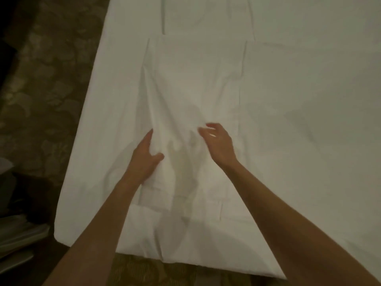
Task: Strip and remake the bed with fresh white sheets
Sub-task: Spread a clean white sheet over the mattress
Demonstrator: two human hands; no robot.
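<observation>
A folded white sheet (193, 83) lies lengthwise on the bed (309, 100), which is covered in white fabric. My left hand (144, 155) grips the sheet's left edge, thumb on top and fingers tucked under the cloth. My right hand (218, 143) hovers just above the sheet's middle with its fingers loosely curled and nothing in it. A second folded piece of white cloth (206, 15) lies further up the bed.
Patterned brown carpet (51, 79) runs along the left side of the bed and shows below its near edge. A dark piece of furniture with pale stacked items (18, 234) stands at the lower left, close to the bed's corner.
</observation>
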